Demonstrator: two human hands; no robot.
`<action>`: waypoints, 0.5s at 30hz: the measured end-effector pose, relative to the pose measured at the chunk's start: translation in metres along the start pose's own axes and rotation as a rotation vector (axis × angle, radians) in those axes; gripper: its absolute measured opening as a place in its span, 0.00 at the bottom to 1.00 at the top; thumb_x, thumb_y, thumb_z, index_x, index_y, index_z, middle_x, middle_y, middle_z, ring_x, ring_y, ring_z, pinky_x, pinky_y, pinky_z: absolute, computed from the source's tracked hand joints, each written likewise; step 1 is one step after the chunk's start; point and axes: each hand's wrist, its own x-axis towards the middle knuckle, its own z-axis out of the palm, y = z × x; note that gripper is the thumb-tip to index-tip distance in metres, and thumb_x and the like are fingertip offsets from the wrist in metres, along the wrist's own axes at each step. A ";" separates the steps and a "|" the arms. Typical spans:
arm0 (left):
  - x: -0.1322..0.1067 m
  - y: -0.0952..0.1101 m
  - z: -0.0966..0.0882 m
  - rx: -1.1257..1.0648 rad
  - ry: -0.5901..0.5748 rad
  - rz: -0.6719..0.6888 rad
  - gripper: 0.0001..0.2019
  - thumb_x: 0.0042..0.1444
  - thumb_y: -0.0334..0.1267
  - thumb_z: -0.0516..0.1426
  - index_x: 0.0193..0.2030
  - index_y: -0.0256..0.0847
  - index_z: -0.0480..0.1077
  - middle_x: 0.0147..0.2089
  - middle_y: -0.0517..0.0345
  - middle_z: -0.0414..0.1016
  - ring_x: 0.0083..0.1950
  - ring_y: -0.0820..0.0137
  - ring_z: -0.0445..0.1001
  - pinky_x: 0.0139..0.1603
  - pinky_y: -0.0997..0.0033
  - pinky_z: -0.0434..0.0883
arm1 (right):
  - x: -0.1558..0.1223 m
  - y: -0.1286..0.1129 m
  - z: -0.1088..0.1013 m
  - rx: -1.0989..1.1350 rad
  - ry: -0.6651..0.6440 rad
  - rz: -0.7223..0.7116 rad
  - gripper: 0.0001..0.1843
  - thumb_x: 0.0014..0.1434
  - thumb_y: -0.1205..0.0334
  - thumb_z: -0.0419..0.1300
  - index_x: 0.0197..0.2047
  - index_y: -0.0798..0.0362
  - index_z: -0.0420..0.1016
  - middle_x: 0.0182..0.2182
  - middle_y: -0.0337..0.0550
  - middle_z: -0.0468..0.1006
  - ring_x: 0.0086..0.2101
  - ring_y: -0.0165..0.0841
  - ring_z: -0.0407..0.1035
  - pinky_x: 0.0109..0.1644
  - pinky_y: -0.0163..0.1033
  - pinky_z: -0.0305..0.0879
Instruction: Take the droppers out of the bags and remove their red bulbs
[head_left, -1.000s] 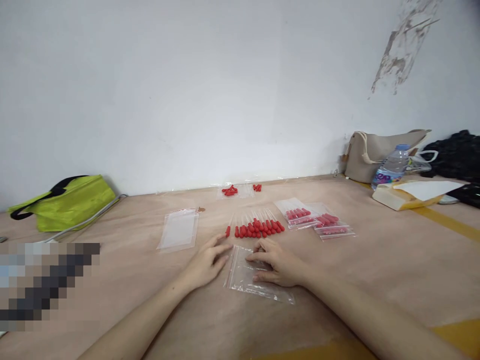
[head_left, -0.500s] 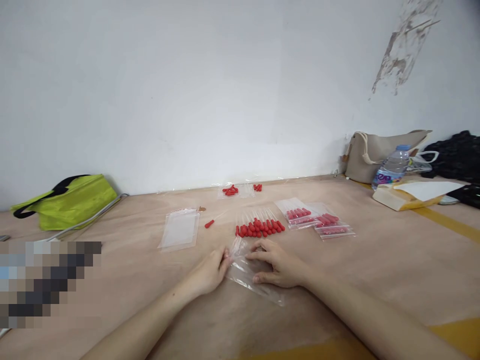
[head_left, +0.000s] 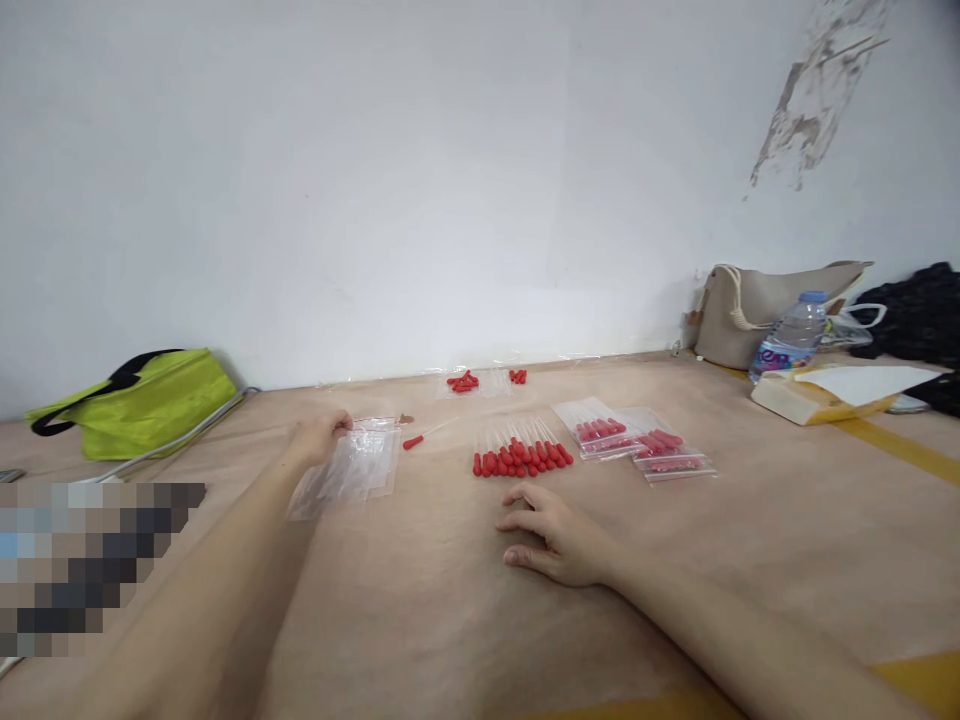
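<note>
Across the bench (head_left: 420,610), your left hand (head_left: 322,438) has carried a clear zip bag (head_left: 324,491) from in front of the red-bulbed droppers (head_left: 521,458) to their left, pinching it over more bags (head_left: 385,458). Your right hand (head_left: 551,535), half-open and empty, stays before the droppers, which lie unbagged.

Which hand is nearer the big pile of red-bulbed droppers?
Right. The right hand is just on the near side of the pile; the left hand is farther off, to the pile's left, at the clear bags.
</note>
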 end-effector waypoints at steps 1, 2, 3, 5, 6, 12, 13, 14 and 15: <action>0.000 0.004 0.004 0.033 0.000 -0.003 0.06 0.46 0.31 0.52 0.30 0.41 0.69 0.36 0.53 0.73 0.41 0.59 0.70 0.43 0.59 0.63 | 0.000 0.000 0.000 0.000 -0.001 0.002 0.17 0.55 0.53 0.56 0.45 0.53 0.71 0.46 0.50 0.64 0.46 0.35 0.62 0.50 0.43 0.61; 0.001 0.009 0.009 0.060 0.007 -0.012 0.08 0.46 0.31 0.52 0.33 0.40 0.69 0.40 0.49 0.72 0.44 0.55 0.69 0.45 0.54 0.61 | 0.000 0.000 0.001 0.000 -0.001 0.003 0.17 0.55 0.52 0.56 0.45 0.53 0.71 0.46 0.50 0.64 0.46 0.35 0.62 0.50 0.42 0.61; 0.000 0.017 0.013 0.080 0.019 -0.016 0.09 0.46 0.31 0.52 0.36 0.40 0.69 0.43 0.45 0.71 0.48 0.51 0.67 0.47 0.49 0.59 | 0.000 0.001 0.001 0.001 -0.001 0.002 0.17 0.55 0.52 0.55 0.45 0.53 0.71 0.46 0.50 0.64 0.46 0.35 0.62 0.50 0.42 0.60; -0.001 0.036 0.024 0.099 0.035 0.012 0.10 0.49 0.33 0.52 0.39 0.38 0.68 0.46 0.40 0.67 0.53 0.48 0.62 0.50 0.44 0.55 | 0.000 0.001 0.001 0.003 0.003 -0.003 0.18 0.56 0.52 0.55 0.46 0.53 0.71 0.47 0.50 0.64 0.46 0.35 0.61 0.50 0.42 0.60; -0.002 0.047 0.030 0.093 0.026 0.055 0.10 0.51 0.35 0.51 0.39 0.39 0.68 0.47 0.41 0.66 0.54 0.50 0.61 0.52 0.45 0.54 | 0.000 0.001 0.001 0.004 0.004 -0.007 0.18 0.56 0.52 0.55 0.46 0.53 0.71 0.47 0.50 0.64 0.46 0.35 0.61 0.50 0.42 0.60; -0.011 0.102 0.064 -0.042 -0.145 0.265 0.11 0.47 0.38 0.56 0.39 0.41 0.68 0.40 0.52 0.70 0.48 0.62 0.67 0.51 0.66 0.60 | -0.001 0.001 0.000 -0.005 0.006 -0.011 0.17 0.56 0.53 0.55 0.45 0.53 0.71 0.46 0.50 0.64 0.46 0.35 0.62 0.50 0.42 0.60; -0.011 0.107 0.068 -0.064 -0.156 0.252 0.11 0.48 0.35 0.56 0.40 0.40 0.67 0.38 0.52 0.71 0.46 0.62 0.68 0.49 0.66 0.61 | -0.001 0.000 0.000 -0.007 0.008 -0.012 0.17 0.56 0.53 0.55 0.44 0.53 0.71 0.46 0.50 0.64 0.45 0.35 0.62 0.50 0.42 0.60; -0.012 0.111 0.071 -0.087 -0.164 0.229 0.12 0.47 0.33 0.55 0.41 0.40 0.66 0.36 0.52 0.71 0.45 0.62 0.69 0.48 0.66 0.61 | -0.001 0.000 0.000 -0.009 0.008 -0.012 0.16 0.56 0.53 0.55 0.44 0.53 0.71 0.46 0.50 0.64 0.45 0.35 0.62 0.50 0.43 0.61; -0.012 0.115 0.073 -0.111 -0.169 0.200 0.13 0.47 0.31 0.54 0.42 0.39 0.66 0.34 0.53 0.72 0.43 0.62 0.70 0.45 0.66 0.62 | -0.001 0.000 0.000 -0.010 0.008 -0.012 0.16 0.56 0.54 0.55 0.44 0.53 0.71 0.46 0.50 0.64 0.45 0.36 0.62 0.49 0.43 0.61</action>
